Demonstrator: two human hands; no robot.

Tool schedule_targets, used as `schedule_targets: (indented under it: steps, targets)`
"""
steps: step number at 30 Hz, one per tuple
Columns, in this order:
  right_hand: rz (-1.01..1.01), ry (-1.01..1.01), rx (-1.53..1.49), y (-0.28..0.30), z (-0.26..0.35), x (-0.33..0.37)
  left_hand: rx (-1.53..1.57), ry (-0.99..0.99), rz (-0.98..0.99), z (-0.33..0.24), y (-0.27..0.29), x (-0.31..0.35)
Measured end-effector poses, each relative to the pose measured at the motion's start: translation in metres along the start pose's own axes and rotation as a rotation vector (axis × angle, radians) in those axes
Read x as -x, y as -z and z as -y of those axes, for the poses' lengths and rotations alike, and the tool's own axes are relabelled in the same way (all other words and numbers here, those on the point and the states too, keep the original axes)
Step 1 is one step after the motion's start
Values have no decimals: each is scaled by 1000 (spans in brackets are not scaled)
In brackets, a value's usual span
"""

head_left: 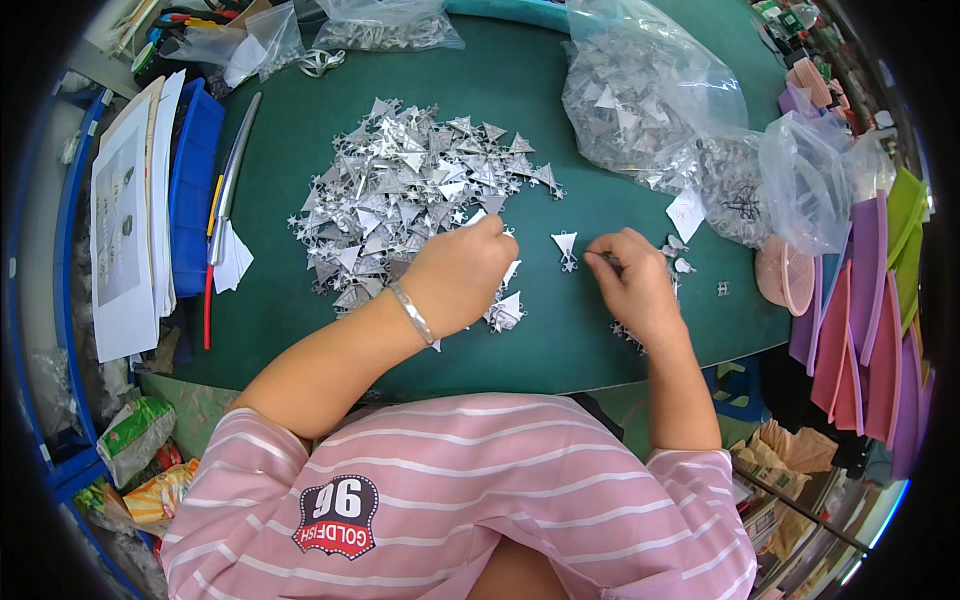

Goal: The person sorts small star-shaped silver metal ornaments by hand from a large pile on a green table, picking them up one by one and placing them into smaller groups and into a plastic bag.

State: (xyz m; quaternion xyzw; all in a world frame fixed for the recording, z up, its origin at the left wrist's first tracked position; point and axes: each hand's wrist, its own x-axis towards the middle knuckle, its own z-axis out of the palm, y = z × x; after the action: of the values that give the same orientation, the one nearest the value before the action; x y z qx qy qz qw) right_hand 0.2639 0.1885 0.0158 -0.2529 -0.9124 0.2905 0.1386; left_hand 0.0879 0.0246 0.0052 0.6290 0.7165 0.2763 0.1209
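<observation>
A heap of small silver triangular metal pieces [400,180] with little knobbed ends covers the left middle of the table. My left hand [460,275], a silver bangle at its wrist, is closed at the heap's right edge; whatever its fingers hold is hidden. Between the hands lies a single triangular piece [565,250], flat and apart from the heap. Just right of it is my right hand [640,285], thumb and fingers curled together, their contents hidden. More small metal pieces [628,335] show partly under that hand. A few pieces [507,312] lie beside my left hand.
Clear plastic bags of metal parts [640,100] stand at the back right, near a white paper slip [686,213]. Pink and purple plastic bins [870,330] line the right. At left are a blue tray [195,190], upright papers [125,220] and a long-bladed tool [238,165].
</observation>
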Motion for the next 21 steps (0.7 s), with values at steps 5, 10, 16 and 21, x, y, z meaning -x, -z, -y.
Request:
schedule_targets:
  steps: [5, 10, 16, 21]
  targets:
    - [-56, 7, 155, -28, 9, -5, -58, 10, -17, 1, -12, 0]
    - [-42, 2, 175, -18, 7, 1, -50, 23, -11, 1, -9, 1]
    - [-27, -261, 141, 40, -1, 18, 557, 229, -107, 8, 3, 5]
    - [-7, -290, 364, 49, -8, 32, 1702, 726, 156, 1, 18, 14]
